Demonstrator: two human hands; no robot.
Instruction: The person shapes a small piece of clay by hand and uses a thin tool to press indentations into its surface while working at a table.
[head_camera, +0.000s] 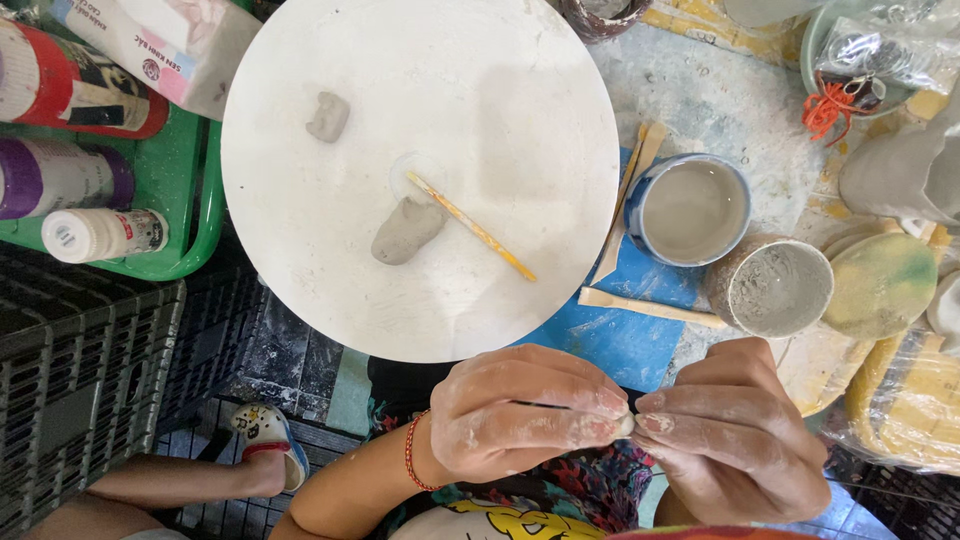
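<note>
Both hands meet near the bottom edge, below a round white board (330, 250). My left hand (520, 410), dusted with clay and wearing a red thread bracelet, pinches a tiny bit of grey clay (626, 425) at its fingertips. My right hand (735, 440) presses its fingertips against the same bit from the other side. On the board lie a larger grey clay lump (405, 232), a small clay lump (328, 116) and a thin yellow stick tool (472, 228).
A blue-rimmed cup of slurry (690, 210) and a clay-coated cup (772, 287) stand right of the board, with wooden tools (650, 308) on a blue mat. A green tray (190, 190) with paint bottles sits left; dark crates (80, 380) below it. Sponges lie at right.
</note>
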